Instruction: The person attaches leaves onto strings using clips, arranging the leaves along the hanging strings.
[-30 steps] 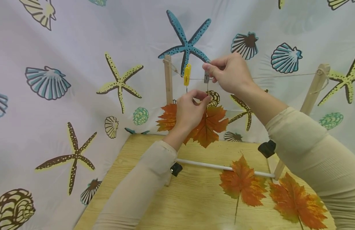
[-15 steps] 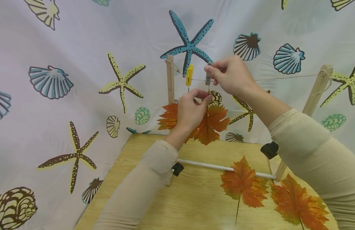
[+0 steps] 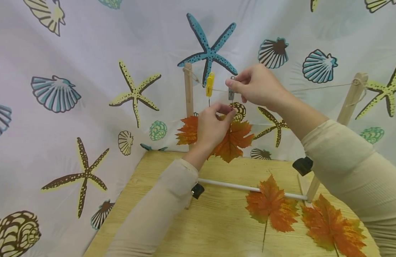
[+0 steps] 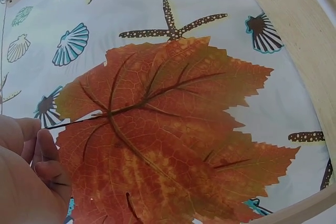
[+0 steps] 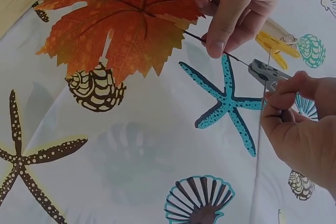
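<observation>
Left hand: your thumb and fingers pinch a thin dark leaf stem; the left hand point(image 3: 214, 123) sits below and left of your right.
Right hand: your right hand point(image 3: 260, 85) pinches the upper end of a grey clothespin point(image 5: 265, 73), fingers narrow on it.
Held maple leaf: the orange maple leaf point(image 4: 157, 114) hangs just below your left fingertips, its face spread wide in the left wrist view.
Key relation: the held stem point(image 5: 237, 59) runs up out of your left pinch to the lower end of the clothespin. Both long axes are near upright and roughly in line. I judge that alignment to be what matters.
Stem in the clip: can't tell whether the clothespin bites the stem or the tip only meets its mouth.
Twine: the twine point(image 3: 323, 87) passes at the grey clothespin, and runs off right of your right hand to a wooden post point(image 3: 350, 101).
Yellow clothespin: the yellow clothespin point(image 3: 209, 85) is on the twine, left of your right hand and above your left; a stem drops below it. Another leaf point(image 3: 187, 130) shows partly behind your left hand.
Loose leaves: two maple leaves point(image 3: 271, 207) lie on the counter point(image 3: 223, 228), below your right hand and nearer you.
Nearer hand: right for the clothespin, left for the stem.
</observation>
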`<state>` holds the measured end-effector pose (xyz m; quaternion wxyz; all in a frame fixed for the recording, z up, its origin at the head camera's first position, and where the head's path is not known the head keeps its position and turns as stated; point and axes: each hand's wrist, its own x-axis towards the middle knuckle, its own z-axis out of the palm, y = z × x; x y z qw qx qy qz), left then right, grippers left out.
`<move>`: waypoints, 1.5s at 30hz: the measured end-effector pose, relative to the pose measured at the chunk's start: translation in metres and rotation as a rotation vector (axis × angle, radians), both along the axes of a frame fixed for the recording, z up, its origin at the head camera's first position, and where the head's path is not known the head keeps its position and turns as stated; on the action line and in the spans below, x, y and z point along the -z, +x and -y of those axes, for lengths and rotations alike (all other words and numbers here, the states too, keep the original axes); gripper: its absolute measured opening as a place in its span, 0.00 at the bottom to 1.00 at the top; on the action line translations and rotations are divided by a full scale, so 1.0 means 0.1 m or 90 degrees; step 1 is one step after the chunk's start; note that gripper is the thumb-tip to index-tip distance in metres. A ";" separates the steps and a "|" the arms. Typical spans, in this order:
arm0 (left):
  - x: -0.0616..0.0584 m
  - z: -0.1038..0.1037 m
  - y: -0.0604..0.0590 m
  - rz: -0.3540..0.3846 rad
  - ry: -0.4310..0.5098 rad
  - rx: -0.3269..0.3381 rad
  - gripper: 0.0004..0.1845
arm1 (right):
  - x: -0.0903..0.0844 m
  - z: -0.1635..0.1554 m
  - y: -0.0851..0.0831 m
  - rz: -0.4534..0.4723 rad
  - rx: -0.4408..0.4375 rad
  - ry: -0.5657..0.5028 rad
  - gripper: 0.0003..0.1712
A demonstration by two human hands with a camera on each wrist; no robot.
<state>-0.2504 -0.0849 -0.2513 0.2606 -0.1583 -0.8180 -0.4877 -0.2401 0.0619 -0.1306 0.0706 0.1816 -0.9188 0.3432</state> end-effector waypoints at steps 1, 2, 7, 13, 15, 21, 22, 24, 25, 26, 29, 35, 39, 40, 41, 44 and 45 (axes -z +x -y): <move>0.01 0.00 0.00 0.000 0.000 0.001 0.12 | 0.00 0.00 0.00 0.004 -0.003 0.001 0.24; 0.01 0.00 0.00 -0.001 -0.001 0.002 0.11 | 0.00 -0.01 0.00 0.007 -0.005 0.000 0.23; 0.06 0.02 0.02 -0.001 -0.008 0.005 0.10 | 0.02 -0.01 -0.01 0.018 -0.009 0.016 0.22; 0.10 0.02 0.02 0.007 -0.011 0.000 0.10 | 0.05 -0.03 0.00 0.032 -0.015 0.007 0.23; 0.11 0.02 0.02 0.005 -0.013 -0.003 0.10 | 0.06 -0.04 0.00 0.030 -0.016 0.003 0.22; 0.15 0.02 0.02 -0.008 -0.003 -0.002 0.10 | 0.13 -0.07 0.01 0.029 -0.014 -0.012 0.21; 0.15 0.02 0.02 -0.010 0.000 -0.001 0.10 | 0.14 -0.08 0.01 0.028 -0.012 -0.012 0.21; 0.14 0.02 0.03 -0.015 0.004 0.001 0.10 | 0.15 -0.10 0.02 0.021 -0.006 -0.008 0.22; 0.14 0.02 0.03 -0.018 0.007 0.001 0.10 | 0.15 -0.11 0.03 0.016 -0.002 -0.003 0.22; 0.13 0.02 0.03 -0.023 0.008 0.001 0.10 | 0.15 -0.12 0.04 0.013 0.001 -0.001 0.22; 0.11 0.02 0.02 -0.037 0.011 0.001 0.10 | 0.14 -0.13 0.06 -0.004 0.009 0.005 0.22; 0.07 0.03 0.03 -0.033 0.013 0.001 0.10 | 0.13 -0.16 0.07 -0.027 0.014 0.001 0.21; 0.07 0.04 0.05 -0.023 0.014 0.002 0.11 | 0.16 -0.19 0.07 -0.040 0.011 -0.006 0.21; 0.07 0.04 0.05 -0.022 0.015 0.003 0.12 | 0.17 -0.20 0.07 -0.043 0.009 -0.010 0.20; 0.08 0.05 0.05 -0.021 0.016 0.004 0.12 | 0.18 -0.21 0.07 -0.046 0.007 -0.011 0.20; 0.09 0.05 0.06 -0.017 0.018 0.010 0.12 | 0.21 -0.23 0.08 -0.053 0.002 -0.015 0.19; 0.10 0.05 0.06 -0.014 0.018 0.013 0.12 | 0.23 -0.24 0.08 -0.053 0.002 -0.016 0.19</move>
